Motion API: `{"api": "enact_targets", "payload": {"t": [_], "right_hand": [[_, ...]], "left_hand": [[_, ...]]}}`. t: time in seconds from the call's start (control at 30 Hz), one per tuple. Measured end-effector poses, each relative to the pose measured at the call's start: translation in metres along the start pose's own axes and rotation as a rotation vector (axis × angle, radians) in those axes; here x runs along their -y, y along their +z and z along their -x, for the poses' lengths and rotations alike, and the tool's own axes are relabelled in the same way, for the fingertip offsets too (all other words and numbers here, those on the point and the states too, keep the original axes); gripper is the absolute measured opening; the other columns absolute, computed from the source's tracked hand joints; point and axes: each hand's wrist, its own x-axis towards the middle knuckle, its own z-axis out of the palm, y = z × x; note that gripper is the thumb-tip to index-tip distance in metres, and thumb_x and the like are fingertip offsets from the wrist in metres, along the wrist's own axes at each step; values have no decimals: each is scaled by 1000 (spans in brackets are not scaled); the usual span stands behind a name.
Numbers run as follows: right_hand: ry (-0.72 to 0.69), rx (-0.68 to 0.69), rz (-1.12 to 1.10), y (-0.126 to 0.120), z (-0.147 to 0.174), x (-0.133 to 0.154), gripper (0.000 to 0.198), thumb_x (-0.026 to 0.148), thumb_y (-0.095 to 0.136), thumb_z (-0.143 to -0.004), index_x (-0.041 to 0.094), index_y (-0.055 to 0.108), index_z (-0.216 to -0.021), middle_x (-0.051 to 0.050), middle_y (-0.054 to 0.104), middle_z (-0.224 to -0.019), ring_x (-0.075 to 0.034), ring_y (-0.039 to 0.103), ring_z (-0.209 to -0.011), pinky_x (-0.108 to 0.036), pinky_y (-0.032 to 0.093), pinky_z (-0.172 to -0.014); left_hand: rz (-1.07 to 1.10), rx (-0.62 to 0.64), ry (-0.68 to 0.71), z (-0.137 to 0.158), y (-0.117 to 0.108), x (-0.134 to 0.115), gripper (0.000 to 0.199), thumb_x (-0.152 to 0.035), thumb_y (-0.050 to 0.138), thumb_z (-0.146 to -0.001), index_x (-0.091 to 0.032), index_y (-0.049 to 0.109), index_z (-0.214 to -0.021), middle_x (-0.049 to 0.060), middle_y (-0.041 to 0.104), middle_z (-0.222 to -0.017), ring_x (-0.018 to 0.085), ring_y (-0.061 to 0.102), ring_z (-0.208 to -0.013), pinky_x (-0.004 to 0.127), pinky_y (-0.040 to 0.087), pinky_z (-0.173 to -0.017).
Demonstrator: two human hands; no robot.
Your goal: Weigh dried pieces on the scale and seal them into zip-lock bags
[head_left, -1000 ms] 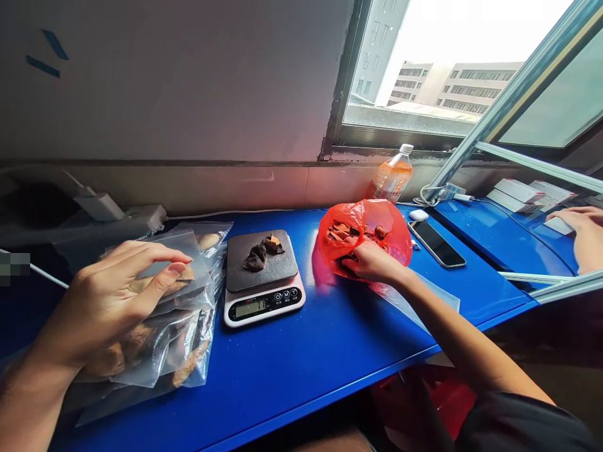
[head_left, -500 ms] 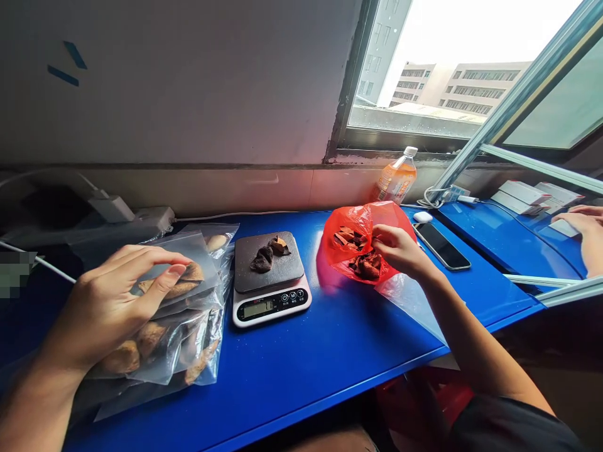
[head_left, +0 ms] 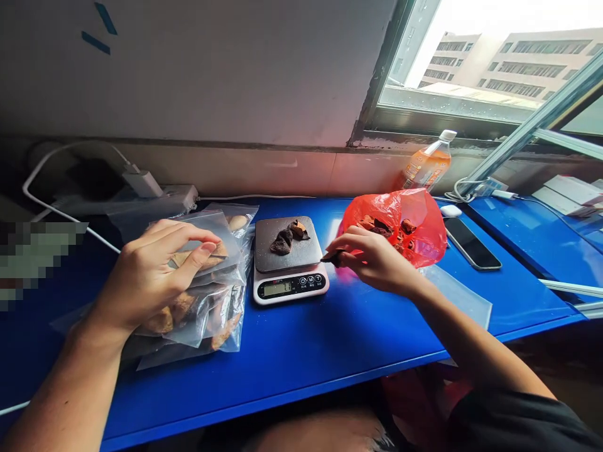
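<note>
My right hand [head_left: 372, 257] pinches a dark dried piece [head_left: 332, 257], which looks like dried peel, just off the right edge of the kitchen scale [head_left: 291, 290]. Two dried pieces [head_left: 282, 241] rest on the scale's metal plate; its display is lit but hard to read. Behind my right hand, a red plastic bag [head_left: 426, 216] stands open with more dried pieces [head_left: 407, 227] inside. My left hand [head_left: 160, 267] hovers over or rests on a stack of clear zip bags [head_left: 221, 314] holding brown pieces. Its thumb and forefinger are pinched together; whatever they hold is unclear.
An orange drink bottle [head_left: 428, 162] stands by the wall under the window. A phone [head_left: 473, 243] and a white earbud case [head_left: 451, 211] lie right of the red bag. A flat clear bag [head_left: 459, 295] lies before them. A power strip [head_left: 176, 199] with a charger sits back left.
My right hand has come out of the red bag and moved left toward the scale, carrying a dark dried piece. The view has shifted; my left hand keeps its pinch over the zip bags.
</note>
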Motion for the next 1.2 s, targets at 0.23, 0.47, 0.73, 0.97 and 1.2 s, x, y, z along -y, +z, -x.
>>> {"api": "enact_targets", "payload": {"t": [0.23,0.47,0.73,0.97,1.2], "right_hand": [[-71,-30,170,44,-47,-18,27,8,50,-86,19,69,-101,-7,62,-95,-17,59,-84,-32,50,-82],[-220,-361,372,19,5,15,26,21,55,-89,24,59,-115,-9,66,-106,-25,57,-106,-44,47,-94],[497,-479,552,-35,123,-99,43,45,55,-82,18,56,-117,-16,63,-115,-35,59,-109,-55,48,-93],[611,-435,431,-3,137,-138,76,50,57,-79,18,28,-142,-21,49,-135,-36,51,-122,-51,44,-99],[685,-284,495,-19,131,-137,84,57,56,-78,16,28,-145,-24,61,-110,-42,61,-101,-52,47,-81]], "left_hand": [[4,-4,-3,2,-1,9,20,-28,48,-94,-19,65,-86,2,69,-86,19,61,-88,33,46,-85],[-4,-2,-27,4,-1,13,19,-26,49,-94,-18,66,-87,3,69,-86,19,61,-89,33,47,-85],[17,-115,-72,2,-1,5,9,-27,55,-90,-19,54,-85,4,63,-97,21,63,-97,35,48,-90],[-31,-35,-46,2,1,10,8,-25,52,-90,-20,54,-84,4,62,-99,20,61,-97,34,47,-91],[-15,12,-8,5,3,15,7,-26,52,-91,-22,57,-88,1,65,-97,18,62,-93,32,47,-90]]}}
